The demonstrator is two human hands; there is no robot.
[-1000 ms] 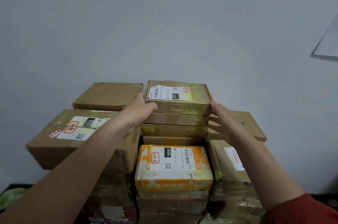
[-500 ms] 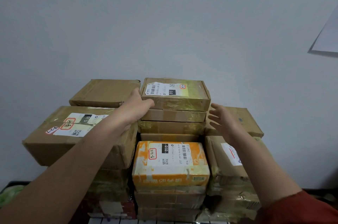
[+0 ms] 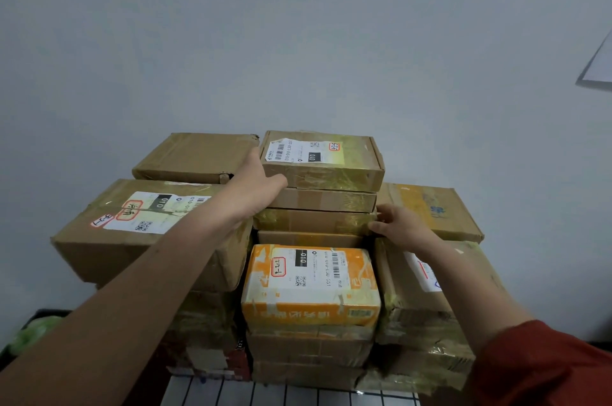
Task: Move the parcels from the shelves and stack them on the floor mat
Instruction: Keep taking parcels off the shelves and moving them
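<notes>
The top parcel [image 3: 323, 160] sits at the summit of the middle column of a pile of boxes set against a pale wall [image 3: 298, 41]. It lies flat with its long axis running left to right, parallel to the wall, one long side facing the camera. The white label is on its lid, toward the left end (the print runs sideways, so it reads from the right).

The left hand [image 3: 261, 187] lies against the parcel's left end. Its fingers are straight and together up that side, and the thumb reaches along the bottom of the front face. The right hand [image 3: 400, 226] is lower, at the right end of the taped parcel [image 3: 314, 221] two layers down. Its fingers are loosely bent and a little apart, the tips touching that corner without closing round it. A red sleeve [image 3: 546, 369] covers the right forearm.

In front of the column and lower down sits an orange parcel [image 3: 311, 286], also lying with its long axis left to right. A large brown parcel [image 3: 149, 233] stands to the left with a flat box [image 3: 195, 155] behind it. More parcels are stacked on the right [image 3: 430, 210]. The pile rests on a mat with a dark grid [image 3: 288, 394].
</notes>
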